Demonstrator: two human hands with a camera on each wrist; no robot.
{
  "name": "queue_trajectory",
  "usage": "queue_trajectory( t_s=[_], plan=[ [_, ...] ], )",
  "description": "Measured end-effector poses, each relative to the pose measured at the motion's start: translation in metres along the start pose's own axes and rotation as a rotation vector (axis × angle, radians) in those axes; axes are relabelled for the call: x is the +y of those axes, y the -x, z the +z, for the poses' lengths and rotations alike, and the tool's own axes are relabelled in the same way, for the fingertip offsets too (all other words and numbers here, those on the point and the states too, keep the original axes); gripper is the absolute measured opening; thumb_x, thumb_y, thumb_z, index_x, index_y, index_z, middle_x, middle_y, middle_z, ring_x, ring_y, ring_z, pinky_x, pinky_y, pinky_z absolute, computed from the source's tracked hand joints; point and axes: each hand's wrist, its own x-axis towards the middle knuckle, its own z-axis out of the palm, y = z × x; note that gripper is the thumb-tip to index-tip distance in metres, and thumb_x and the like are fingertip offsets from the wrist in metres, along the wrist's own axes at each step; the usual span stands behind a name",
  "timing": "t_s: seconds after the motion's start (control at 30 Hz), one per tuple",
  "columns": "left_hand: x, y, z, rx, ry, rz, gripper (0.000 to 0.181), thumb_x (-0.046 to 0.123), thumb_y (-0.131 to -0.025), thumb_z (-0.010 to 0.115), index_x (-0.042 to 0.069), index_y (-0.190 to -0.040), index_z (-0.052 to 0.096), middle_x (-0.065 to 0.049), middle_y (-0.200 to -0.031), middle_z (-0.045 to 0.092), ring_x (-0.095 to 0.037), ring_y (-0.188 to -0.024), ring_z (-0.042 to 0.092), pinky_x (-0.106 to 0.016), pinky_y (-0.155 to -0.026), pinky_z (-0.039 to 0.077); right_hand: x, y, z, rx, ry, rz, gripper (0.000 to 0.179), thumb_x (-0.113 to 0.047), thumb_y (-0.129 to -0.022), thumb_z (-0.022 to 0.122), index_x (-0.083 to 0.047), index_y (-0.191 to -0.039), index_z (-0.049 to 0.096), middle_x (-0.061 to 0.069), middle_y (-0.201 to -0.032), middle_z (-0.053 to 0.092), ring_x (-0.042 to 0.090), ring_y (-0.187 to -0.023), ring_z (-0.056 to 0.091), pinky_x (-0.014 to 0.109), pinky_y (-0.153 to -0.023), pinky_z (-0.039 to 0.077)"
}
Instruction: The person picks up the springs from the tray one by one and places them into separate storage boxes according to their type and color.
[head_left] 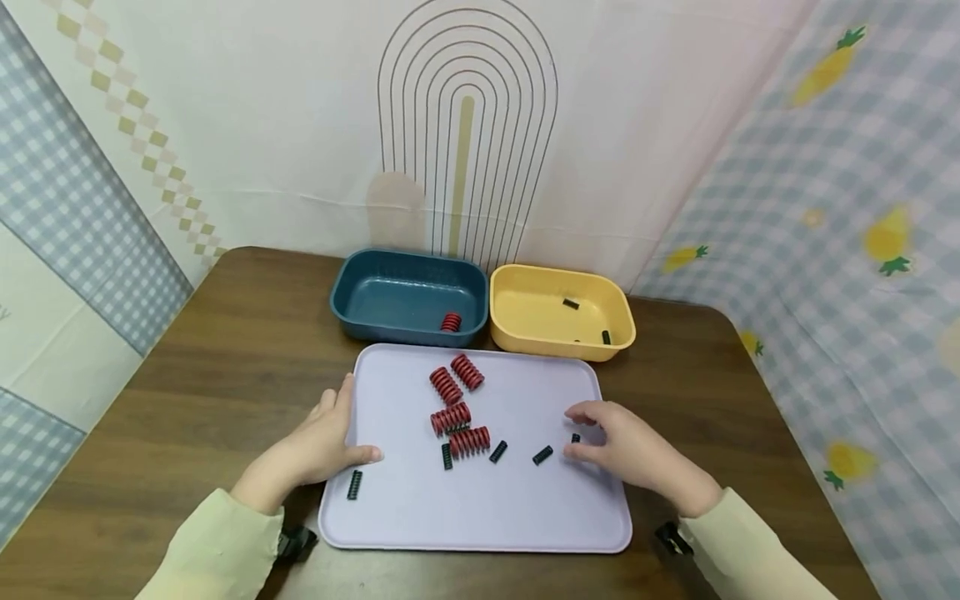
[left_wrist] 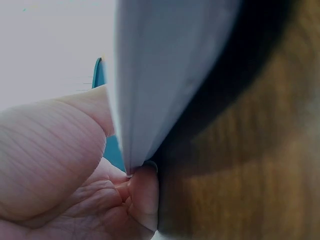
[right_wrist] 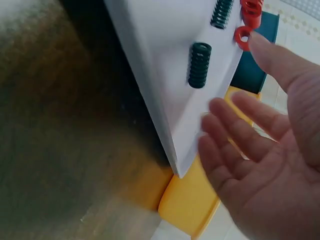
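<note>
My left hand (head_left: pixel 322 442) grips the left rim of the lavender tray (head_left: pixel 480 525), its thumb over the edge; in the left wrist view a fingertip (left_wrist: pixel 145 195) curls at the tray's underside. Above the tray's right side hovers my right hand (head_left: pixel 622 442), thumb and fingers spread with nothing between them. A small dark green spring (head_left: pixel 575 438) lies just by its fingertips, and another dark green spring (head_left: pixel 543 455) sits to its left. Several thick red springs (head_left: pixel 469 442) cluster mid-tray, with more dark springs (head_left: pixel 355 485) scattered around.
Behind the tray stand a blue bin (head_left: pixel 408 333) with a red spring (head_left: pixel 451 322) inside and a yellow bin (head_left: pixel 562 346) holding a few dark springs (head_left: pixel 571 304). All rest on a wooden table (head_left: pixel 225 350) against a hanging patterned cloth (head_left: pixel 300 125).
</note>
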Motion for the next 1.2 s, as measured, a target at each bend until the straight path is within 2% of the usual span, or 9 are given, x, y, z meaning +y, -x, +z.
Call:
queue_trajectory(
  t_s=[0.27,0.4,0.57,0.67,0.9,1.2],
  plan=[
    [0.002,0.001,-0.002,-0.024,-0.005,-0.022,0.122,0.047,-0.077,0.079,-0.010,-0.150,-0.001,-0.035,-0.133,0.031,-0.043,-0.120,0.042,-0.055,-0.099,0.036,0.002,0.004,0.007,-0.038,0.042,-0.031,0.049,-0.038,-0.077,0.081,-0.010,-0.115,0.066,-0.001,-0.112,0.062,0.016,-0.107,0.056,0.042,-0.094,0.044],
    [0.003,0.004,-0.005,-0.012,-0.005,-0.015,0.121,0.046,-0.078,0.079,-0.010,-0.149,-0.001,-0.036,-0.132,0.031,-0.043,-0.117,0.043,-0.055,-0.098,0.036,0.003,0.004,0.008,-0.011,0.064,-0.053,0.045,-0.032,-0.079,0.081,-0.010,-0.114,0.066,-0.002,-0.111,0.061,0.017,-0.106,0.055,0.042,-0.093,0.044],
    [0.005,0.003,-0.005,-0.020,-0.003,-0.017,0.121,0.048,-0.078,0.078,-0.009,-0.150,-0.001,-0.035,-0.132,0.031,-0.043,-0.118,0.043,-0.056,-0.098,0.036,0.006,0.005,0.009,0.022,0.063,-0.030,0.037,-0.025,-0.080,0.080,-0.010,-0.112,0.067,-0.003,-0.109,0.062,0.016,-0.105,0.056,0.041,-0.093,0.045],
    [0.005,0.001,-0.003,-0.034,-0.006,-0.028,0.121,0.048,-0.078,0.077,-0.009,-0.150,-0.002,-0.035,-0.134,0.030,-0.044,-0.120,0.042,-0.056,-0.099,0.036,0.009,0.006,0.010,0.019,0.057,-0.022,0.035,-0.024,-0.081,0.079,-0.011,-0.111,0.067,-0.003,-0.108,0.062,0.015,-0.104,0.056,0.040,-0.093,0.045],
    [0.003,0.000,0.001,-0.025,-0.009,-0.033,0.121,0.048,-0.078,0.077,-0.008,-0.150,-0.002,-0.035,-0.134,0.029,-0.044,-0.121,0.040,-0.056,-0.100,0.035,0.013,0.003,0.017,0.065,0.029,-0.050,0.028,-0.020,-0.082,0.078,-0.011,-0.107,0.068,-0.003,-0.104,0.063,0.014,-0.099,0.057,0.040,-0.089,0.046],
    [0.006,-0.001,-0.001,-0.045,-0.010,-0.042,0.122,0.050,-0.078,0.077,-0.008,-0.150,-0.004,-0.036,-0.136,0.027,-0.044,-0.123,0.039,-0.057,-0.100,0.034,0.016,0.005,0.016,0.078,0.037,-0.057,0.024,-0.021,-0.085,0.076,-0.013,-0.106,0.069,-0.004,-0.103,0.063,0.013,-0.099,0.057,0.039,-0.087,0.047]
  ],
)
